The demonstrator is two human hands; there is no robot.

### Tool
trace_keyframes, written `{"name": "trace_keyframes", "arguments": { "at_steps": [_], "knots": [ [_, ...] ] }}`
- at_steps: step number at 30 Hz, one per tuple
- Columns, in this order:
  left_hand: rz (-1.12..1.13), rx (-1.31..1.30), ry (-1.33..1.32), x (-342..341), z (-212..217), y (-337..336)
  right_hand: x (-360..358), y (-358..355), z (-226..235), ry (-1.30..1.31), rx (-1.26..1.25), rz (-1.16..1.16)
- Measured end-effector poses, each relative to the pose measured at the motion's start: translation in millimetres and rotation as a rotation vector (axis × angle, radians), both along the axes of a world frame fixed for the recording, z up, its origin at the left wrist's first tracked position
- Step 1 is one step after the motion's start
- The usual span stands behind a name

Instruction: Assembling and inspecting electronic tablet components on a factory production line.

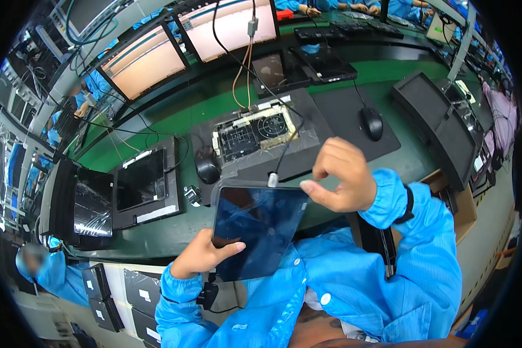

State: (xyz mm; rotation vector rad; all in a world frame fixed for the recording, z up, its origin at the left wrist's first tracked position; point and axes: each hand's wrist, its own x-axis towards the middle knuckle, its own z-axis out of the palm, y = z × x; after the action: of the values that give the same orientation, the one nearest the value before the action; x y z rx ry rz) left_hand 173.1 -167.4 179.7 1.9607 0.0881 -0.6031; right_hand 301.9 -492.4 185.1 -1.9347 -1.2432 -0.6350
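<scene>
A dark tablet (261, 226) is tilted in front of my blue smock, its glossy screen facing up. My left hand (206, 254) grips its lower left edge, thumb on the glass and the other fingers hidden behind. At the tablet's upper right corner is my right hand (345, 177). Its thumb reaches the corner, while the other fingers are curled and apart from the thumb, with nothing visible between them. A cable with a pale plug (273, 179) meets the tablet's top edge.
Beyond the tablet lies a taped black fixture (255, 134) between two black mice (207, 165) (372, 123). Other tablets (141, 180) rest at the left, near two lit monitors (144, 64). A black tray (432, 119) stands at the right, above a cardboard box (467, 211). Other people work nearby.
</scene>
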Motion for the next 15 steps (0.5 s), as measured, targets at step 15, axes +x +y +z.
{"name": "trace_keyframes", "arguments": {
  "at_steps": [15],
  "knots": [
    [-0.062,0.907,-0.873,152.1,-39.8,15.0,79.8,-42.4,-78.6,1.535,0.754,0.016]
  ]
}}
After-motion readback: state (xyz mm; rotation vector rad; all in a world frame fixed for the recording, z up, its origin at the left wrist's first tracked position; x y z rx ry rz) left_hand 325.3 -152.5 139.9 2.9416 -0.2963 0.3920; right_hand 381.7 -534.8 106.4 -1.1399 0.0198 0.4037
